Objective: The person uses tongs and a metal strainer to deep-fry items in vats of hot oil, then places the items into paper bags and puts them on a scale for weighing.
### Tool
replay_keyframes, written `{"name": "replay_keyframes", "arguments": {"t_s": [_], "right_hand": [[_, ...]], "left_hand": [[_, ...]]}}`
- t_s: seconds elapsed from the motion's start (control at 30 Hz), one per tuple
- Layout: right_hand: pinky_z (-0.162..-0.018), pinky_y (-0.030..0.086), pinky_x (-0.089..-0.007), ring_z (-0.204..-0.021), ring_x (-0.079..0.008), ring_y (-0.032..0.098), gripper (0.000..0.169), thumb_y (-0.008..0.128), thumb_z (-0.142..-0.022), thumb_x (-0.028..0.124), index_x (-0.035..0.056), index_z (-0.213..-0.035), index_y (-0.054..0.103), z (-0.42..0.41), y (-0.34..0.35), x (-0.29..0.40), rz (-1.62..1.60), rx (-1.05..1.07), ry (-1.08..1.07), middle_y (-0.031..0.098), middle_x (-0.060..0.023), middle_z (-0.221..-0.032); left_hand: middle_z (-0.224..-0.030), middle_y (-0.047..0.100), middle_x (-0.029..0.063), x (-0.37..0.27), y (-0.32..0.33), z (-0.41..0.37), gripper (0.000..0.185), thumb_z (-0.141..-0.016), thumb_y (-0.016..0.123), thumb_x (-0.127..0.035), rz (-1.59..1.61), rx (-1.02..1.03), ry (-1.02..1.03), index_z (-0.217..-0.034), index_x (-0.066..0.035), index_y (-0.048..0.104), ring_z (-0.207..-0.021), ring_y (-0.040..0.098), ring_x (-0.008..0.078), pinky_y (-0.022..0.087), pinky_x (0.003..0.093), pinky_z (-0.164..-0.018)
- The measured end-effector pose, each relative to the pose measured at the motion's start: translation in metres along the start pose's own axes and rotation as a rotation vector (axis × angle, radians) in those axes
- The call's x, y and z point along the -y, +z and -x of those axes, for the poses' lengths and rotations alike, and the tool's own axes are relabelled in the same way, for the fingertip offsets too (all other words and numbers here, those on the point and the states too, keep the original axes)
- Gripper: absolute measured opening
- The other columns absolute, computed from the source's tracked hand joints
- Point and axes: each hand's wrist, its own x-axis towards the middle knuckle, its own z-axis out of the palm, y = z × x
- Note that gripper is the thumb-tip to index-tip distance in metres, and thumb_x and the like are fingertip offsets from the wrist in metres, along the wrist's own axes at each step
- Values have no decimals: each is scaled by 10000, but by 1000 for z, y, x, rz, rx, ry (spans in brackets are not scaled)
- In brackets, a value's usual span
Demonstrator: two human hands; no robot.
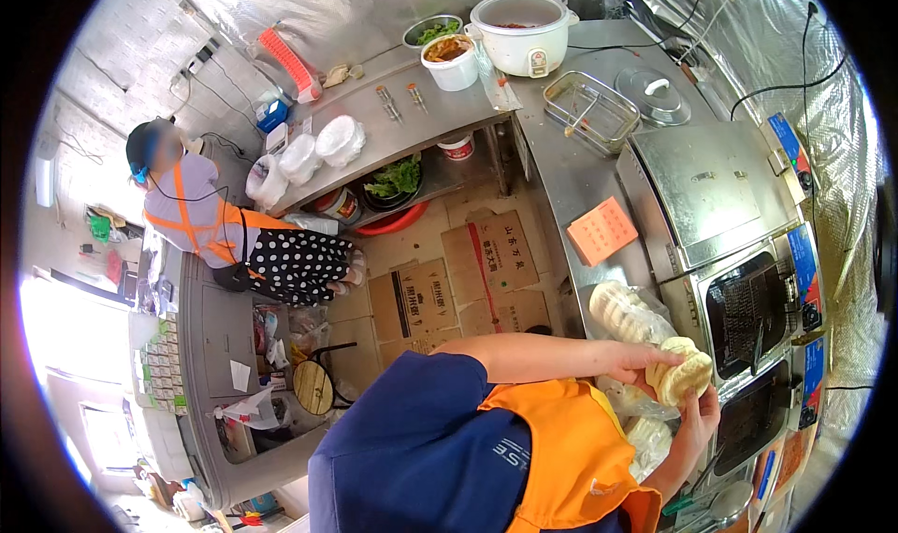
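Between my two hands are a few round pale flatbreads [679,372], stacked against each other. My left hand [640,366] grips them from the left side, with its thumb across the top. The fingers of my right hand [700,410] hold their lower right edge. Right behind them, a clear plastic bag [624,312] of similar breads lies on the steel counter. Another plastic bag [649,442] with pale contents rests by my right forearm. The flatbreads are near the edge of an electric fryer or cooker [747,312] with a dark basin.
A second dark basin [751,414] adjoins it, and a lidded steel unit [701,189] stands beyond. Orange printed paper packets [602,231], a glass tray [591,112] and a white rice cooker [520,34] occupy the counter. A co-worker [210,210] stands far left. Flattened cardboard [491,259] covers the floor.
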Motion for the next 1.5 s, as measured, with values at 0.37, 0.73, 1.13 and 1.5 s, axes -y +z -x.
{"name": "replay_keyframes", "arguments": {"t_s": [0.37, 0.73, 1.13, 1.5], "right_hand": [[-955, 512, -325, -1131, -198, 609, 377, 686, -905, 30, -11, -1260, 568, 5, 3, 1, -81, -67, 57, 636, -88, -1180], [-763, 514, -480, -890, -421, 624, 334, 714, -819, -29, 22, -1134, 613, -59, -1, 10, 1033, -533, -786, 639, -196, -983], [-720, 523, -483, -860, -404, 644, 255, 754, -812, 26, 65, -1040, 647, -126, 5, -43, 981, -549, -501, 652, -166, -965], [-725, 523, -430, -790, -325, 639, 207, 681, -881, 86, 7, -1072, 700, -69, -11, 4, 996, -294, -83, 690, -167, -941]], "left_hand": [[-1428, 581, 26, -2, -33, -1, 650, -965, 615, -575, 6, -64, -65, -1482, -206, 477, -1298, 561, 211, 493, 479, -1061], [-1496, 477, 159, -18, -31, 38, 586, -1073, 471, -419, 9, -243, 49, -1534, -86, 332, -1343, 517, 403, 483, 538, -1099], [-1433, 524, 136, -11, -27, 46, 534, -1009, 564, -152, -117, -301, 65, -1498, -66, 367, -1299, 564, 323, 555, 500, -1040], [-1378, 544, 109, -19, -10, 33, 594, -934, 566, 12, -321, -318, -49, -1483, -89, 364, -1240, 598, 276, 632, 460, -917]]}}
